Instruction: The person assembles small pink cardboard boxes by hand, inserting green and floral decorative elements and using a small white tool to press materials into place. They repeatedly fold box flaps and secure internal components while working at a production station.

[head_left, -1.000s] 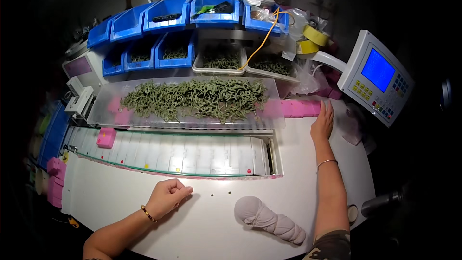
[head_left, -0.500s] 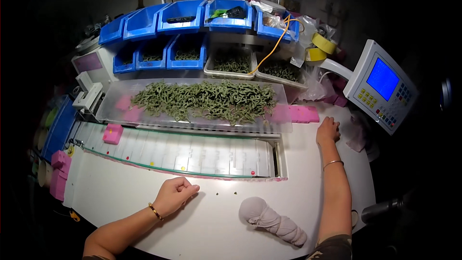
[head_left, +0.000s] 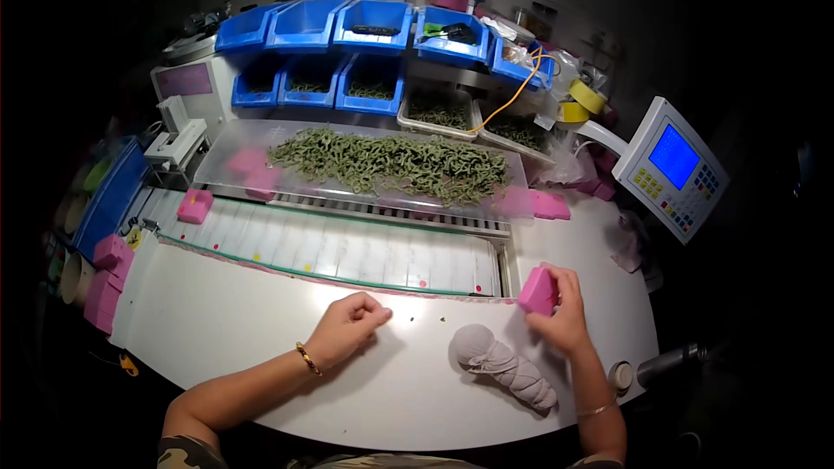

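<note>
My right hand [head_left: 565,313] holds a pink block [head_left: 538,289] just above the white table, next to the right end of the white slatted conveyor [head_left: 347,247]. My left hand [head_left: 349,328] rests on the table [head_left: 234,330] with its fingers curled in and nothing visible in it. A grey cloth bundle [head_left: 504,365] lies on the table between my hands, nearer the right one. Behind the conveyor a clear tray [head_left: 234,152] carries a long heap of small green parts [head_left: 391,165].
Blue bins [head_left: 347,30] stand in two rows at the back. A control panel with a blue screen [head_left: 671,169] is at the right. More pink blocks lie at the left [head_left: 195,206], on the table's left edge [head_left: 106,282] and by the tray [head_left: 549,204].
My right hand has come back from the far right of the tray toward me and now holds a pink block. My left hand has barely moved.
</note>
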